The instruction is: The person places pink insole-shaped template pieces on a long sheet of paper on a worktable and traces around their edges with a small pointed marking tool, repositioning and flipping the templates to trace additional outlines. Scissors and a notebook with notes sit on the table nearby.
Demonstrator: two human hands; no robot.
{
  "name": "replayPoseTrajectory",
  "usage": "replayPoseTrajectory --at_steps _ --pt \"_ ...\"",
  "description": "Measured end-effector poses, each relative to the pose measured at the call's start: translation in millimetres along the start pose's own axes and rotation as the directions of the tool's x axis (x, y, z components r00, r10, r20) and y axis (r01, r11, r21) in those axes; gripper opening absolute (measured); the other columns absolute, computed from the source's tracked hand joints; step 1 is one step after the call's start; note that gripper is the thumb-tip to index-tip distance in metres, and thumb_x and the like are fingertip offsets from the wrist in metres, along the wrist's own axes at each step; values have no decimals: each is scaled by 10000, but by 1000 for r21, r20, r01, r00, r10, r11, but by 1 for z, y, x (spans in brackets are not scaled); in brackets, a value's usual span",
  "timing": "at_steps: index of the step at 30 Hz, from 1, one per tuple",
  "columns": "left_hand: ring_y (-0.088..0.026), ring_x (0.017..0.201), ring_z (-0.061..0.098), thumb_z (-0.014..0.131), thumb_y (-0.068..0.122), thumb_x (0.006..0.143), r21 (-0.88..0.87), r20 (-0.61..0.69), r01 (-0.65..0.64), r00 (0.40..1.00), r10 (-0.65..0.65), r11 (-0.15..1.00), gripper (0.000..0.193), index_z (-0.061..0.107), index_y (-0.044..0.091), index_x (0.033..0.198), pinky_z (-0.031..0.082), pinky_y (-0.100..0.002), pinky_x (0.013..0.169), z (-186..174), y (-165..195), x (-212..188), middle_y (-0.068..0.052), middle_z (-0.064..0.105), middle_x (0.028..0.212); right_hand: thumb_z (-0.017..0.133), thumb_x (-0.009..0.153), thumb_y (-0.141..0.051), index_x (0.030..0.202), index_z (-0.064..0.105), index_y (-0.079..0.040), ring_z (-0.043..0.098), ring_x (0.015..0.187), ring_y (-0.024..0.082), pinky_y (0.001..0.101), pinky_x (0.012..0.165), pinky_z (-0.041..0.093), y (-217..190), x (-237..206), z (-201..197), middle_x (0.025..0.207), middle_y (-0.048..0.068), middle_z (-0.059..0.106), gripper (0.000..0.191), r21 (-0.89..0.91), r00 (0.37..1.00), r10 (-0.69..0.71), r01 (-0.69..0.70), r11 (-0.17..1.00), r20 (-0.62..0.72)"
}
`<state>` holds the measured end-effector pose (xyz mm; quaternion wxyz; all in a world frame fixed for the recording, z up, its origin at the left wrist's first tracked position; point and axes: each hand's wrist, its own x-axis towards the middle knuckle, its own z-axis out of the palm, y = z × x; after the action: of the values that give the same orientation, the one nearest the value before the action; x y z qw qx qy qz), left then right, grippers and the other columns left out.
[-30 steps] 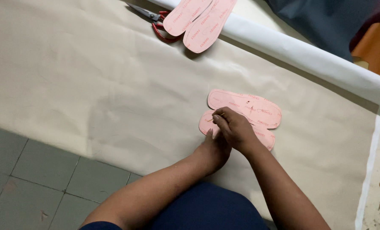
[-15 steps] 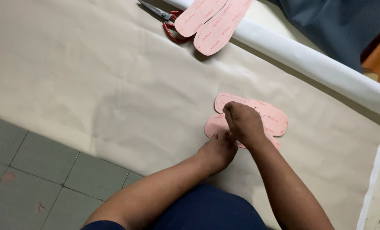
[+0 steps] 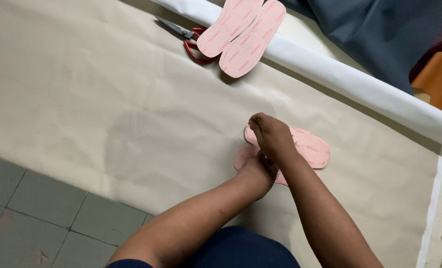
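**Both hands on pink insole cut-outs, beige sheet on the floor**

Right hand (image 3: 273, 138) rests fingers curled on the upper pink insole cut-out (image 3: 311, 148), at its left tip. Whether it pinches anything small there cannot be told; the knuckles cover the spot. Left hand (image 3: 258, 171) lies under and behind the right wrist, pressed on the lower insole cut-out (image 3: 242, 158), which overlaps the upper one. Its fingers are hidden, so its grip cannot be told either. Both cut-outs lie flat on the beige sheet (image 3: 107, 99), right of centre.

Around:
- The sheet is spread over a grey tiled floor (image 3: 27, 218), bare at lower left. Faint creases run across it.
- A white roll (image 3: 359, 87) crosses diagonally from top centre to the right edge, well beyond the hands.
- Two more pink cut-outs, a second pair (image 3: 243, 32), lean across that roll, side by side and overlapping.
- Red-handled scissors (image 3: 187, 39) lie just left of that pair, handles partly tucked under it, blades pointing up-left.
- Dark blue-grey fabric (image 3: 379, 34) fills the top right; an orange-brown patch (image 3: 441, 79) beside it is cut off by the frame.
- A white strip (image 3: 431, 208) edges the sheet at right.

Hidden or unclear: most of the lower cut-out is covered by the forearms. Dark blue clothing (image 3: 240, 250) blocks the bottom centre. Printing on the cut-outs is too small to make out.
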<state>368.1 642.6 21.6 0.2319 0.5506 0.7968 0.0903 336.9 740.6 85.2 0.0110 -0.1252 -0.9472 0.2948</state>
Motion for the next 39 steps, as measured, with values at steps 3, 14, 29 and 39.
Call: replayPoseTrajectory --at_steps 3,14,29,39 --pt "-339 1235 562 595 187 881 195 41 -65 997 58 979 593 459 6 1429 514 -435 944 -12 5 1 -212 466 1456 630 986 -232 1059 707 -81 706 846 323 420 768 553 13 5 -4 959 131 743 184 -27 996 -18 16 999 -91" --pt "-415 1345 448 662 -14 824 -13 124 52 991 -50 999 773 435 253 1513 595 -394 877 -64 21 -22 -189 134 1688 603 1026 -266 1078 714 -81 732 876 255 382 777 552 123 -73 -82 948 74 774 222 -48 914 296 -321 946 -278" --pt "-455 1398 389 589 16 895 41 165 70 983 -75 997 698 444 323 1505 604 -402 867 -56 31 -10 -189 99 1676 643 1000 -232 1043 725 -67 752 856 214 329 767 573 113 -160 -50 940 76 777 190 107 873 325 -307 946 -364" --pt "-294 1308 528 520 287 998 -47 222 64 974 -52 997 394 590 437 1356 548 -400 980 -69 7 -2 48 134 1718 657 995 -227 1049 726 -60 727 847 244 357 768 562 103 -218 -51 914 84 762 189 -54 870 368 -406 912 -327"
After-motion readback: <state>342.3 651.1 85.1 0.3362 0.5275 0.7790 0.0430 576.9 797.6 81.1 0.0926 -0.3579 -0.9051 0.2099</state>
